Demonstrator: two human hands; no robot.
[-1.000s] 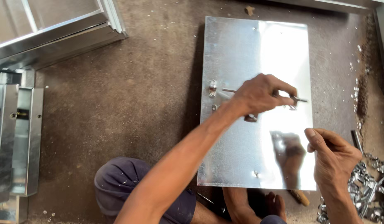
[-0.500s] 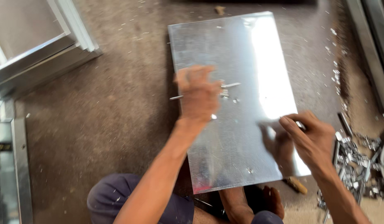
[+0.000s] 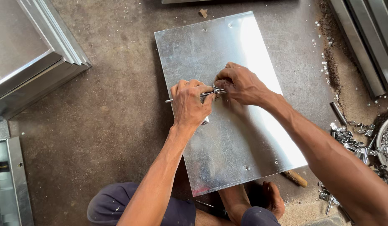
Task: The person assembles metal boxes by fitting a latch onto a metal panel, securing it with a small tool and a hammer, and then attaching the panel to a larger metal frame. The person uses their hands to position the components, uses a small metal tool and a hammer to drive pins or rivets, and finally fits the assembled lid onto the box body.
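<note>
Bare concrete floor (image 3: 97,138), dusty and scuffed. Lying flat on it: a shiny sheet-metal panel (image 3: 244,142), stacked metal frames (image 3: 39,62) top left, long metal channels (image 3: 366,37) top right, and a heap of small metal fittings (image 3: 353,142) at right.

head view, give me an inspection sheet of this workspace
surface: rough brown concrete floor, dusty, with small pale bits scattered at the upper right
job's things: shiny rectangular sheet-metal panel lying flat on the floor; thin silver metal rod held across its middle
clutter: pile of small silver metal fittings at right; wooden handle sticking out from under the panel's near edge
hands: left hand gripping the rod; right hand pinching small hardware at the rod's tip
cables: nothing seen
surroundings: stacked grey metal frames at left; long metal channels at upper right
</note>
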